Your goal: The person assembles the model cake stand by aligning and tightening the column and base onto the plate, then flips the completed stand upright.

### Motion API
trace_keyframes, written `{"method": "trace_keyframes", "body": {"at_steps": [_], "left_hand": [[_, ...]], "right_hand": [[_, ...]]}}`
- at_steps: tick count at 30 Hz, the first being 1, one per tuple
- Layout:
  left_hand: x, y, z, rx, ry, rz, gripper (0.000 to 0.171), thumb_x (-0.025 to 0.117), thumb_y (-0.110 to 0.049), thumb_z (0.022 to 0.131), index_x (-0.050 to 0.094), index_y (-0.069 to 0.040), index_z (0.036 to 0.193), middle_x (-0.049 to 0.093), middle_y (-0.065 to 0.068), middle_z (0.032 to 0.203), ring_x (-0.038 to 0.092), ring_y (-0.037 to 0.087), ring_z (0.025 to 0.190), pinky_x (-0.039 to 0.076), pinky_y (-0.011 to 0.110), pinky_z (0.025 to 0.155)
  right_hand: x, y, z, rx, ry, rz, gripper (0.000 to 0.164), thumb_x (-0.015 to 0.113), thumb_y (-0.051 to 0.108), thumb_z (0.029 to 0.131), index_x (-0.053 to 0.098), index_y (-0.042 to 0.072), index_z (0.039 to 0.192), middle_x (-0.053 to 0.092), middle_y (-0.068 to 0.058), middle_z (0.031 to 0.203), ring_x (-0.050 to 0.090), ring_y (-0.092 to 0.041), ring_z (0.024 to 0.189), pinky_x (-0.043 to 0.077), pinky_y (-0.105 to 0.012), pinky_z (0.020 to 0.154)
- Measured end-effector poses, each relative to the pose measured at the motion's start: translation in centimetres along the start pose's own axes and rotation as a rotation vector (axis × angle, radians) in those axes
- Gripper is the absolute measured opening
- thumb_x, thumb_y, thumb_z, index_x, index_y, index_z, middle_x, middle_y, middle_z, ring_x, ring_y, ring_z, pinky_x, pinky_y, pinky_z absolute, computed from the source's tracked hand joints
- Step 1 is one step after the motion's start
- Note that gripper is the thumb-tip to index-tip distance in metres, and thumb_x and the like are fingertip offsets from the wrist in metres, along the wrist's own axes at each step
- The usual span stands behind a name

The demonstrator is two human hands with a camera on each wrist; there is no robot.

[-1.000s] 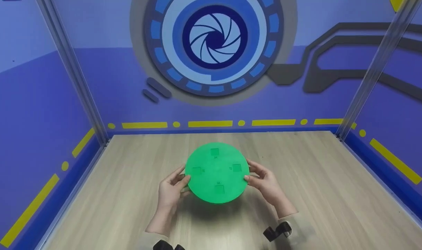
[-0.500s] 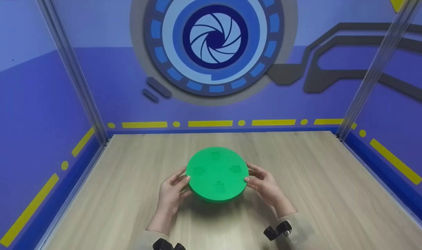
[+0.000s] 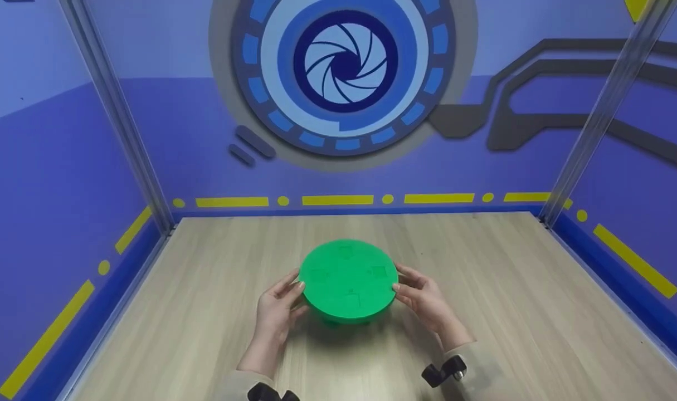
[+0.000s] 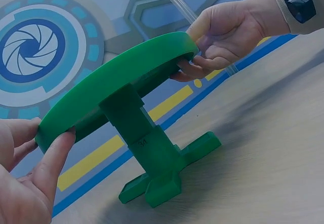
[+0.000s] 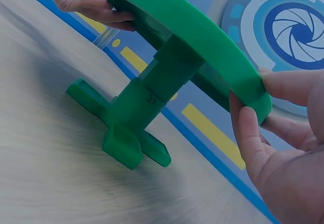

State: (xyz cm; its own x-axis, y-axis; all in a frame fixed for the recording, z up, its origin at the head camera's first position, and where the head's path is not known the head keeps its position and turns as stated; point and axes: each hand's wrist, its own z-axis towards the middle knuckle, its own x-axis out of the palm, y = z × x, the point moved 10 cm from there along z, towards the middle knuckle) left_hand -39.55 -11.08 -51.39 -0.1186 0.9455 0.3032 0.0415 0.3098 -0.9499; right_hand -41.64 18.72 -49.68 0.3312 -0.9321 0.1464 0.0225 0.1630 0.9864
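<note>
A green round-topped pedestal stand [image 3: 349, 278], like a small toy table, is between my hands. Its disc top has several square recesses. In the left wrist view a square column [image 4: 144, 138] marked 31 runs down from the disc to a base with splayed feet [image 4: 164, 188]; the right wrist view shows the number 33 on the column. My left hand [image 3: 277, 306] grips the disc's left rim, thumb on the edge and fingers beneath. My right hand [image 3: 427, 298] holds the opposite rim the same way. The feet are close over the table, with shadow beneath.
The wood-grain table [image 3: 215, 250] extends around the stand. Blue printed walls [image 3: 176, 139] with yellow dashes enclose its back and sides, and metal posts [image 3: 121, 117] rise at the back corners. A black strap device [image 3: 445, 371] is on the right sleeve.
The disc has tilted from facing the head camera to lying flatter, and sits slightly lower in view. The base now shows a little under its front edge. Both hands keep their hold.
</note>
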Motion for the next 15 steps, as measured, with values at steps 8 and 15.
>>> {"method": "trace_keyframes", "body": {"at_steps": [8, 15], "left_hand": [[0.05, -0.07, -0.05, 0.000, 0.008, 0.000, 0.048, 0.066, -0.013, 0.101, 0.056, -0.007, 0.148, 0.067, 0.004, 0.119, 0.073, 0.009, 0.096, 0.064, 0.023, 0.074], [0.17, -0.23, -0.19, 0.002, 0.016, 0.027, 0.053, 0.065, -0.016, 0.102, 0.050, -0.008, 0.152, 0.069, 0.007, 0.122, 0.072, 0.009, 0.099, 0.064, 0.026, 0.074]], "right_hand": [[-0.09, -0.09, 0.04, 0.011, -0.008, 0.013, 0.067, 0.058, 0.001, 0.102, 0.024, -0.008, 0.159, 0.046, -0.021, 0.151, 0.065, -0.006, 0.119, 0.056, -0.022, 0.104], [-0.07, -0.06, -0.03, 0.026, -0.015, 0.036, 0.069, 0.059, 0.003, 0.102, 0.022, -0.009, 0.159, 0.054, -0.012, 0.140, 0.068, -0.006, 0.113, 0.058, -0.022, 0.101]]}}
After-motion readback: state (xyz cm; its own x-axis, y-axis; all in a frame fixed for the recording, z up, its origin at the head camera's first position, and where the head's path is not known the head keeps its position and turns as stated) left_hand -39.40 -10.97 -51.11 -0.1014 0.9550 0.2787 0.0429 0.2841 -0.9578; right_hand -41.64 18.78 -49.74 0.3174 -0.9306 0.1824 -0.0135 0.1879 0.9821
